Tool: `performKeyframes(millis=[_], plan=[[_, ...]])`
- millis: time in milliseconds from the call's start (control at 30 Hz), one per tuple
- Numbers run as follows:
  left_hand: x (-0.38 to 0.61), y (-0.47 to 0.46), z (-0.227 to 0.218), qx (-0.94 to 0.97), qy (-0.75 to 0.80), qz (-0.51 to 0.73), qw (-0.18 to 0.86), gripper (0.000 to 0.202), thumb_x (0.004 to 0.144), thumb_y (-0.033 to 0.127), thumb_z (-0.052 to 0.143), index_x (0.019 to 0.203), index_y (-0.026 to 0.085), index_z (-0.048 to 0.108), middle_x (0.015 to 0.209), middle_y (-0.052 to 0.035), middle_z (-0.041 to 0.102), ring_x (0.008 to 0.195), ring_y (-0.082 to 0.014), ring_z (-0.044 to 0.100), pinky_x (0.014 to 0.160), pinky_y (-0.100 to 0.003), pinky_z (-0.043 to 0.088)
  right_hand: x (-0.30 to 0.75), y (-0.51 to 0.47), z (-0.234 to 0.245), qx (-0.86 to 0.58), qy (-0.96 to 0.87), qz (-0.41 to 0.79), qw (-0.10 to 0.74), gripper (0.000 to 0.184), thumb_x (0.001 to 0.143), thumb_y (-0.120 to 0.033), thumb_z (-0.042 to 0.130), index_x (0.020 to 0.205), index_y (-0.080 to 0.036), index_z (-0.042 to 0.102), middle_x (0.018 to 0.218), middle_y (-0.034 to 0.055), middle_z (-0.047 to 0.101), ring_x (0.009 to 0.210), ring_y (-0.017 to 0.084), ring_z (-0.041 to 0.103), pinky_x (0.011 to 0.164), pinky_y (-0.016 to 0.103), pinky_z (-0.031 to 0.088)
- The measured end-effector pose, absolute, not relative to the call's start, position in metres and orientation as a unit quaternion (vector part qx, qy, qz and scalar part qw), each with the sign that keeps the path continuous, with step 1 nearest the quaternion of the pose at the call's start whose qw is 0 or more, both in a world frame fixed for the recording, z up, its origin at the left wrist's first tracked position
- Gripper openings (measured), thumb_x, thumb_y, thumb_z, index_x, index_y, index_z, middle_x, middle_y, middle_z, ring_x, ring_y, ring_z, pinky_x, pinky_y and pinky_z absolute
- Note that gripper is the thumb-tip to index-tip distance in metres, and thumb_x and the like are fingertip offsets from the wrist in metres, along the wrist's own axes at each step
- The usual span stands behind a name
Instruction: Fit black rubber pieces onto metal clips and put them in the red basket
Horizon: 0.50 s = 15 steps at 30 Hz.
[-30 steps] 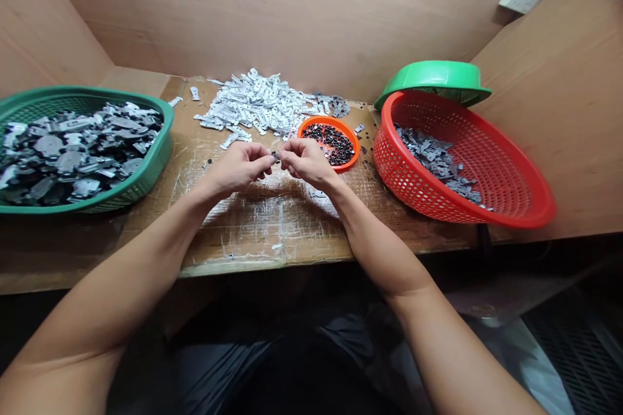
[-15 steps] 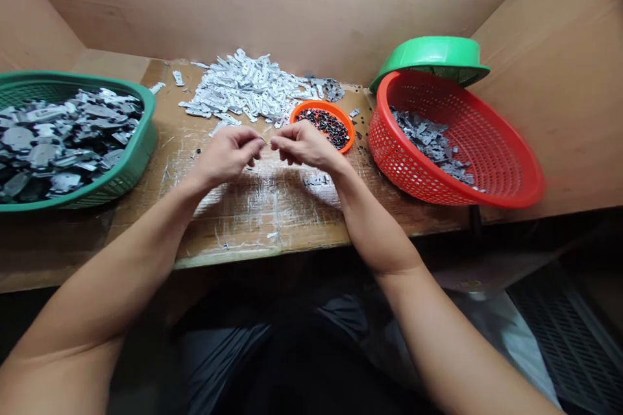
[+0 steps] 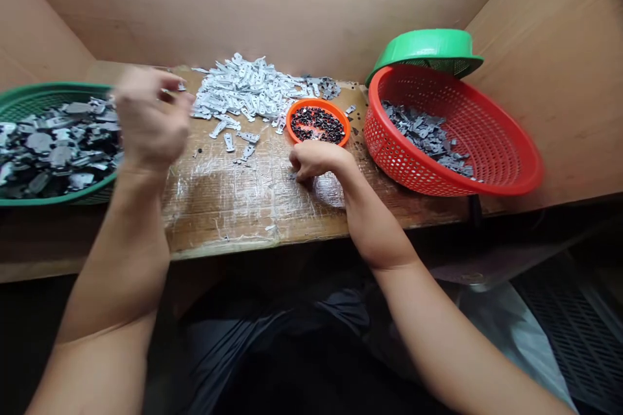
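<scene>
My left hand (image 3: 153, 118) is raised at the right rim of the green basket (image 3: 119, 178), smeared by motion. Its fingers are bent, but whether they hold anything cannot be made out. My right hand (image 3: 314, 161) is down on the tabletop just in front of the orange dish (image 3: 293, 133). Its fingers are pinched together and point down, with a small grey metal piece (image 3: 293, 176) showing at the tips. Small dark parts (image 3: 318, 123) lie in the dish. Behind is a pile of silvery stamped metal plates (image 3: 248, 87), with several loose ones in front.
Grey flat metal parts (image 3: 63, 142) fill the green basket at left. At right a tilted red basket (image 3: 506, 142) holds small grey metal pieces (image 3: 428, 136), with a bright green basket (image 3: 428, 45) behind it. Board walls (image 3: 292, 6) enclose the cardboard-covered table (image 3: 233, 207).
My hands have parted. The left swung left and up to the green basket, while the right came down to the tabletop in front of the dish. Loose plates between them are uncovered.
</scene>
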State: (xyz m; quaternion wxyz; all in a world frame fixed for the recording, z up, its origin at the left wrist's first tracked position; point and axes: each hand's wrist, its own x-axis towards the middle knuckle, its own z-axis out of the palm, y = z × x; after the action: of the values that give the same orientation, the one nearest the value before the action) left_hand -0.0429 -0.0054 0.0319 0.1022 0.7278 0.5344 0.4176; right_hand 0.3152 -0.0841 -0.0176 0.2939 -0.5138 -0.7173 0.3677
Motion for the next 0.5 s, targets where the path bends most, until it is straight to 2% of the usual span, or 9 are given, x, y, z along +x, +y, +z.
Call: performKeyframes(millis=[33, 67, 133, 167, 200, 267, 333, 400, 500], plan=[[-0.023, -0.014, 0.028, 0.756, 0.502, 0.374, 0.190, 0.029, 0.110, 0.031, 0.083, 0.132, 0.012, 0.089, 0.137, -0.0162, 0.088, 0.128, -0.0345, 0.081, 0.121, -0.048, 0.063, 0.311, -0.072, -0.016, -0.497, -0.733, 0.382, 0.265, 0.056, 0.067, -0.009, 0.118, 0.060, -0.027, 0.066, 0.057, -0.0090, 0.053, 0.059, 0.012, 0.057, 0.055, 0.027, 0.047], [-0.005, -0.022, 0.022, 0.761, 0.489, 0.327, 0.275, 0.014, 0.101, 0.030, 0.091, 0.107, 0.018, 0.091, 0.107, -0.0108, 0.089, 0.100, -0.0286, 0.083, 0.098, -0.040, 0.067, 0.308, -0.064, -0.014, -0.481, -0.743, 0.400, 0.239, 0.053, 0.069, -0.011, 0.117, 0.061, -0.026, 0.067, 0.055, -0.0100, 0.053, 0.053, 0.010, 0.053, 0.050, 0.025, 0.042], [0.020, -0.034, 0.010, 0.745, 0.455, 0.212, 0.439, 0.015, 0.096, 0.031, 0.099, 0.090, 0.023, 0.089, 0.083, -0.0070, 0.085, 0.074, -0.0246, 0.078, 0.071, -0.034, 0.061, 0.301, -0.059, -0.010, -0.450, -0.730, 0.463, 0.223, 0.042, 0.081, -0.019, 0.113, 0.070, -0.025, 0.072, 0.058, -0.0082, 0.061, 0.050, 0.010, 0.053, 0.047, 0.024, 0.040], [0.028, -0.037, 0.006, 0.718, 0.442, 0.199, 0.500, 0.019, 0.092, 0.033, 0.105, 0.087, 0.024, 0.088, 0.079, -0.0071, 0.085, 0.070, -0.0246, 0.078, 0.064, -0.032, 0.059, 0.296, -0.060, -0.008, -0.440, -0.702, 0.503, 0.245, 0.039, 0.087, -0.025, 0.111, 0.076, -0.025, 0.074, 0.061, -0.0060, 0.067, 0.052, 0.011, 0.058, 0.049, 0.023, 0.043], [0.032, -0.039, 0.002, 0.694, 0.425, 0.201, 0.545, 0.025, 0.088, 0.034, 0.111, 0.087, 0.024, 0.088, 0.080, -0.0080, 0.086, 0.069, -0.0245, 0.079, 0.063, -0.031, 0.059, 0.290, -0.062, -0.007, -0.430, -0.665, 0.545, 0.276, 0.039, 0.091, -0.031, 0.112, 0.083, -0.025, 0.074, 0.066, -0.0036, 0.072, 0.055, 0.012, 0.064, 0.051, 0.024, 0.048], [0.036, -0.040, -0.002, 0.653, 0.404, 0.268, 0.583, 0.040, 0.080, 0.036, 0.122, 0.084, 0.023, 0.084, 0.083, -0.0101, 0.088, 0.073, -0.0239, 0.082, 0.064, -0.029, 0.061, 0.275, -0.065, -0.008, -0.422, -0.580, 0.596, 0.362, 0.051, 0.091, -0.043, 0.116, 0.092, -0.027, 0.068, 0.074, -0.0014, 0.077, 0.064, 0.016, 0.073, 0.056, 0.023, 0.054], [0.036, -0.040, -0.001, 0.620, 0.405, 0.347, 0.576, 0.047, 0.078, 0.035, 0.126, 0.083, 0.021, 0.082, 0.086, -0.0109, 0.089, 0.077, -0.0229, 0.084, 0.068, -0.028, 0.062, 0.258, -0.065, -0.011, -0.433, -0.535, 0.587, 0.427, 0.062, 0.089, -0.049, 0.120, 0.092, -0.029, 0.061, 0.077, -0.0021, 0.078, 0.066, 0.015, 0.072, 0.054, 0.022, 0.051], [0.037, -0.039, 0.001, 0.575, 0.429, 0.406, 0.566, 0.045, 0.079, 0.028, 0.126, 0.086, 0.020, 0.082, 0.087, -0.0103, 0.089, 0.080, -0.0230, 0.085, 0.070, -0.028, 0.064, 0.245, -0.062, -0.015, -0.446, -0.537, 0.554, 0.453, 0.061, 0.095, -0.049, 0.117, 0.090, -0.029, 0.060, 0.076, -0.0033, 0.076, 0.062, 0.012, 0.063, 0.053, 0.021, 0.046], [0.037, -0.036, 0.002, 0.504, 0.462, 0.457, 0.569, 0.039, 0.084, 0.016, 0.119, 0.088, 0.020, 0.081, 0.087, -0.0070, 0.086, 0.084, -0.0211, 0.088, 0.075, -0.027, 0.067, 0.245, -0.056, -0.014, -0.456, -0.597, 0.508, 0.422, 0.045, 0.103, -0.045, 0.109, 0.092, -0.026, 0.069, 0.077, -0.0025, 0.074, 0.066, 0.012, 0.061, 0.059, 0.024, 0.052]])
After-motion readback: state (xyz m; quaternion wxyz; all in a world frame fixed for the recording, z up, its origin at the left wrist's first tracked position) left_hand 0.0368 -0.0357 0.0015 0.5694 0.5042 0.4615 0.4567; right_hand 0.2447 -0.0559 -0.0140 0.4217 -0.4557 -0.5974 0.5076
